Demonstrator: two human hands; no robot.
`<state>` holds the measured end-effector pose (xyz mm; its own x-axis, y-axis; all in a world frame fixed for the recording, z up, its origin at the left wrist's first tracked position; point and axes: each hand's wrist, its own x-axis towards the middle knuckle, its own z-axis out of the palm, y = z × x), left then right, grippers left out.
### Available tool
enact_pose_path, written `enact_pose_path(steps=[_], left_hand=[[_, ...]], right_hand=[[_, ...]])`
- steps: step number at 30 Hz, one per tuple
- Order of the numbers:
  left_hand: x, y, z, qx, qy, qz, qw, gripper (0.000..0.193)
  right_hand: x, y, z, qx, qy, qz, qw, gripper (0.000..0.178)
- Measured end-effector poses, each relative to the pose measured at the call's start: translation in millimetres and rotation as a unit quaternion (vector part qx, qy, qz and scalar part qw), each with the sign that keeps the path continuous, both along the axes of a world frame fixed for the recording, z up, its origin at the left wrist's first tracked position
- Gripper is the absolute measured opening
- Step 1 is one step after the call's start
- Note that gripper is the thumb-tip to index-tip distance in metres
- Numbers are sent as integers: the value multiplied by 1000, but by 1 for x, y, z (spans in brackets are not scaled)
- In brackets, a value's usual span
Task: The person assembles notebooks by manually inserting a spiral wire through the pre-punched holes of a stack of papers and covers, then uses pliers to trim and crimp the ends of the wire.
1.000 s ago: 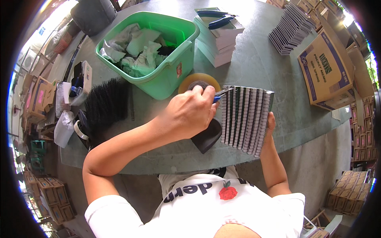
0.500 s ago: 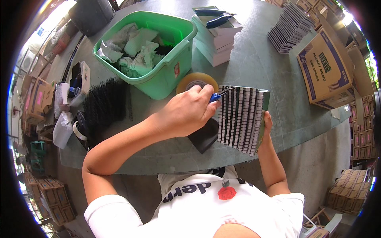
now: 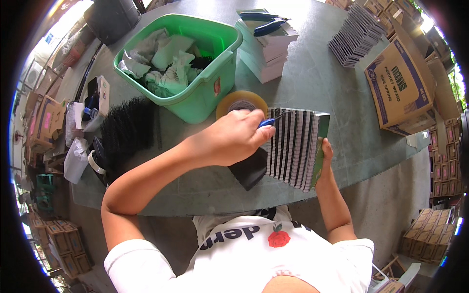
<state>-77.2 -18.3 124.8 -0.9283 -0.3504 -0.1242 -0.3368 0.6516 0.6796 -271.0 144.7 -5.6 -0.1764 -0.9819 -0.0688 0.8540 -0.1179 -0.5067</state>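
Note:
My left hand [image 3: 232,137] is closed round blue-handled cutting pliers [image 3: 266,122], their metal tips at the upper ends of the spiral bindings. The bindings belong to a stack of spiral notebooks [image 3: 294,149], spines facing up, with a green cover on the right side. My right hand [image 3: 326,157] grips that stack from its right side, thumb showing and the other fingers mostly hidden behind it. Just beyond my left hand lies a roll of clear tape [image 3: 223,105]. Under the notebooks' left side, a black sheet [image 3: 249,172] rests on the table.
A green bin [image 3: 202,100] of crumpled paper stands beyond my left hand. Black spiral coils [image 3: 126,129] are heaped at left. Another pair of pliers [image 3: 270,27] lies on a paper stack [image 3: 273,61]. At far right are stacked notebooks [image 3: 355,36] and a cardboard box [image 3: 403,83].
The plier tips have shifted slightly right and down along the notebooks' upper edge. The notebook stack has tilted a little, showing more of its green cover.

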Motion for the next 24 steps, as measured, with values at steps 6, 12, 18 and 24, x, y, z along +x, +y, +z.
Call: enact_pose_path(steps=[6, 12, 18, 24], left_hand=[[7, -6, 4, 501, -33, 21, 865, 51], [4, -2, 10, 570, -27, 19, 821, 48], [2, 11, -5, -70, 95, 9, 993, 37], [2, -2, 12, 478, -17, -25, 878, 44]], right_hand=[[2, -1, -3, -41, -14, 36, 998, 60], [3, 0, 1, -33, -12, 35, 999, 59], [6, 1, 3, 10, -18, 24, 1000, 58], [4, 3, -6, 1, -33, 34, 999, 59]])
